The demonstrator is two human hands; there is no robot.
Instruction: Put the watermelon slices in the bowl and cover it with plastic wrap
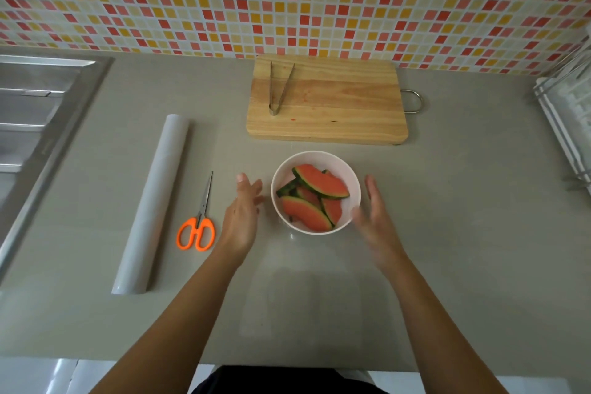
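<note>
- Watermelon slices (319,184), red flesh with green rind, lie piled in the white bowl (347,171), which stands on the grey worktop (447,201).
- Left grip (241,217) is just beside the bowl's left side, fingers straight and spread, holding nothing.
- Right grip (375,217) is at the bowl's right rim, fingers loose and blurred, holding nothing; whether it touches the rim is unclear.
- Orange-handled scissors (203,211) and the plastic wrap roll (153,198) lie further left.
- Beyond the bowl, metal tongs (273,109) rest on a wooden cutting board (335,105).
</note>
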